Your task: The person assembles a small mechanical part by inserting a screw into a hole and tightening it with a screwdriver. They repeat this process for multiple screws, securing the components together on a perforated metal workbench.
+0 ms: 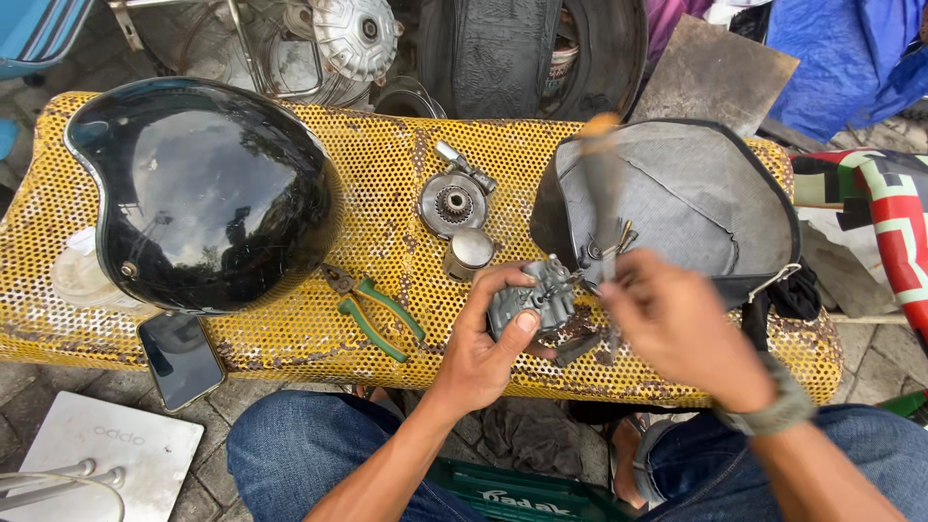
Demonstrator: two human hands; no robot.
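— What have you got in your left hand (pixel 483 343)?

— You hold a small grey metal engine part (pixel 532 302), a carburettor by the look of it, with your fingers curled round its left side and your thumb pressed on its near face. It sits just above the near edge of the yellow perforated bench (pixel 387 184), right of the middle.

— And your right hand (pixel 677 329)?

— It is just right of the part, fingers closed around a tool (pixel 601 193) with a pale handle that rises up and away from you. The tool is blurred, so its kind is unclear; its lower end meets the part's right side.

— What lies around you?

— Green-handled pliers (pixel 372 307) lie on the bench to the left of your left hand. Farther off are a small metal cup (pixel 470 253) and a round gear plate (pixel 451 203). A glossy black helmet (pixel 203 193) fills the bench's left end, with a dark phone (pixel 180 360) at its near edge. A grey padded seat (pixel 691 198) rests at the right, behind your right hand.
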